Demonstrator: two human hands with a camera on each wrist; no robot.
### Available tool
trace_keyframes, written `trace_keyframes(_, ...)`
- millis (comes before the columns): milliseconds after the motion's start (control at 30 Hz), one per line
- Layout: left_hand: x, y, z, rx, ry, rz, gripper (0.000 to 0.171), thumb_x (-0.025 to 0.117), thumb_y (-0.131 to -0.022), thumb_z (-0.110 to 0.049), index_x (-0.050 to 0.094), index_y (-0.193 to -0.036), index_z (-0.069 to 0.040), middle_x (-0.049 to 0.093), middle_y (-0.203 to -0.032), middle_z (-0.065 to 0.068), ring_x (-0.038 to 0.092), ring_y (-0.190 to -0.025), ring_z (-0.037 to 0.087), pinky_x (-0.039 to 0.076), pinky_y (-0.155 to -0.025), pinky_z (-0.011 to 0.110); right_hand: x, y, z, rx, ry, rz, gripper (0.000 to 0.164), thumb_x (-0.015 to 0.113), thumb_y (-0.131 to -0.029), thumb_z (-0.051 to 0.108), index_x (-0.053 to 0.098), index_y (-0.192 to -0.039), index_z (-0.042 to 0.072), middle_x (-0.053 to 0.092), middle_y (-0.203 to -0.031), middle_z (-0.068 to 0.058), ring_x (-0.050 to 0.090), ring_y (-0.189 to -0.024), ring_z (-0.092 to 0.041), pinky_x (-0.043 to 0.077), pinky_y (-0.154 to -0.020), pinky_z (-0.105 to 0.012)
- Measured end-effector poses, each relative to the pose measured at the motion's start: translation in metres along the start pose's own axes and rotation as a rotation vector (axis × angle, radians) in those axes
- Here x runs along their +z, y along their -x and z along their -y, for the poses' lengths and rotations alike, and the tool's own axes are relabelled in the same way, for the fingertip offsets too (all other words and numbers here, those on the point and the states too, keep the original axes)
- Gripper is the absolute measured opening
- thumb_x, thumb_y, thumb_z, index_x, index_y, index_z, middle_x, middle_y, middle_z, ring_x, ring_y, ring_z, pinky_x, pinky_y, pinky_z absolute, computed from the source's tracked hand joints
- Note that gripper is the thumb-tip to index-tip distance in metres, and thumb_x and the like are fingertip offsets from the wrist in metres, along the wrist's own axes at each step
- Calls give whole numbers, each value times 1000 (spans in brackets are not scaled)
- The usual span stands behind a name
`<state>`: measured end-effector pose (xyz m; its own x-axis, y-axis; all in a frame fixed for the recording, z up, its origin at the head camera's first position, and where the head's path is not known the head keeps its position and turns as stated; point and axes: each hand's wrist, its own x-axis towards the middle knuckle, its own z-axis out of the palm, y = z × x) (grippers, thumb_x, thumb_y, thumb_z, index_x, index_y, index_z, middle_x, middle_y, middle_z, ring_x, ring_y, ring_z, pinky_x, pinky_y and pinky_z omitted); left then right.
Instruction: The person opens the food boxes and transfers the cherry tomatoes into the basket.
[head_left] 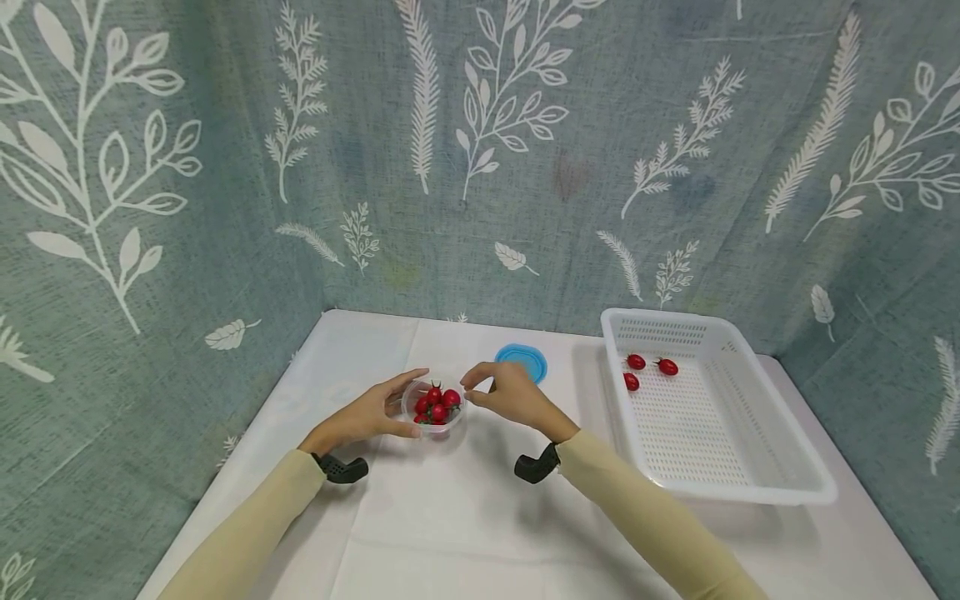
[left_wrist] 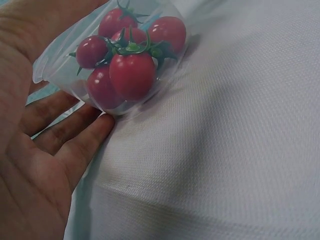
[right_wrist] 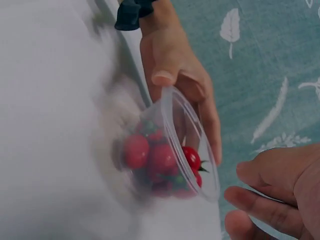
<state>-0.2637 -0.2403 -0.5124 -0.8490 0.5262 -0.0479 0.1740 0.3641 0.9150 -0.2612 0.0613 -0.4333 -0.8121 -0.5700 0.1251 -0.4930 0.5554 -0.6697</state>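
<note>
A small clear plastic tub (head_left: 408, 410) stands on the white table, with several red cherry tomatoes (left_wrist: 132, 75) inside, some with green stems. My left hand (head_left: 372, 410) holds the tub from its left side, thumb at the near rim and fingers round the far side. Across the rim, on the right, is my right hand (head_left: 513, 393). Its fingers are loosely bent with nothing between them, and the right wrist view shows its fingertips (right_wrist: 245, 172) apart from the tub.
Beyond my right hand lies a blue lid (head_left: 528, 357). At the right stands a white perforated basket (head_left: 720, 417) with three cherry tomatoes (head_left: 667, 367) at its left side. A patterned grey-green curtain (head_left: 450, 167) hangs behind and beside the table (head_left: 450, 517).
</note>
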Motion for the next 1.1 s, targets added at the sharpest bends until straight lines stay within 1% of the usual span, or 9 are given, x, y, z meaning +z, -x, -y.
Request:
trace_keyframes(167, 0, 1, 0, 6, 9, 4, 108, 91, -80, -32, 25, -165, -28, 21, -169, 0, 15, -156, 33, 31, -119, 58, 13, -4, 3, -22, -7, 55, 23, 71, -98, 19, 76, -118, 10, 75, -110, 0, 60, -64, -10, 52, -57, -26)
trace_keyframes(467, 0, 2, -1, 18, 6, 5, 107, 91, -81, -30, 25, -165, -28, 22, -169, 3, 15, -156, 32, 32, -119, 56, 28, -11, 6, -3, 32, 136, 28, 72, -98, 23, 76, -121, 8, 76, -112, -2, 70, -99, -16, 57, -76, -26)
trace_keyframes(533, 0, 2, -1, 19, 9, 7, 106, 91, -81, -30, 26, -165, -31, 22, -169, 2, 16, -156, 31, 32, -119, 55, 31, -12, 7, 7, 34, 168, 29, 72, -99, 24, 76, -122, 8, 76, -114, -2, 69, -103, -17, 56, -78, -25)
trace_keyframes(700, 0, 2, -2, 17, 16, 10, 103, 91, -81, -31, 28, -162, -41, 21, -169, -1, 15, -156, 29, 32, -119, 53, 36, -11, 12, 48, -9, 234, 33, 70, -100, 25, 74, -126, 6, 75, -116, -5, 73, -80, -21, 57, -66, -24)
trace_keyframes(733, 0, 2, -2, 17, 18, 10, 103, 91, -81, -32, 27, -162, -39, 21, -169, -1, 15, -156, 29, 32, -120, 53, 37, -11, 13, 52, -17, 236, 33, 70, -100, 25, 73, -127, 6, 75, -115, -5, 72, -75, -22, 57, -63, -24)
trace_keyframes(800, 0, 2, -1, 18, 25, 10, 105, 91, -81, -32, 26, -164, -35, 21, -169, -1, 15, -156, 29, 32, -120, 53, 38, -11, 13, 60, -29, 220, 34, 70, -100, 24, 73, -127, 5, 75, -114, -6, 71, -65, -22, 57, -59, -25)
trace_keyframes(833, 0, 1, -1, 19, 27, 10, 106, 91, -81, -33, 26, -164, -33, 21, -169, -1, 15, -156, 28, 32, -120, 52, 38, -11, 13, 54, -15, 202, 33, 70, -100, 23, 73, -127, 5, 75, -113, -6, 71, -67, -20, 57, -60, -24)
trace_keyframes(967, 0, 1, 0, 19, 34, 12, 108, 91, -81, -32, 24, -166, -27, 21, -169, -1, 16, -156, 28, 32, -120, 52, 39, -11, 14, 23, 65, 82, 25, 71, -98, 19, 77, -119, 7, 75, -106, -3, 70, -86, -16, 56, -69, -26)
trace_keyframes(1100, -1, 1, 1, 18, 35, 14, 108, 91, -81, -33, 24, -166, -27, 20, -169, 0, 16, -156, 29, 31, -120, 54, 39, -12, 14, -6, 129, -43, 22, 75, -95, 15, 79, -114, 7, 73, -107, -6, 68, -103, -24, 58, -81, -35)
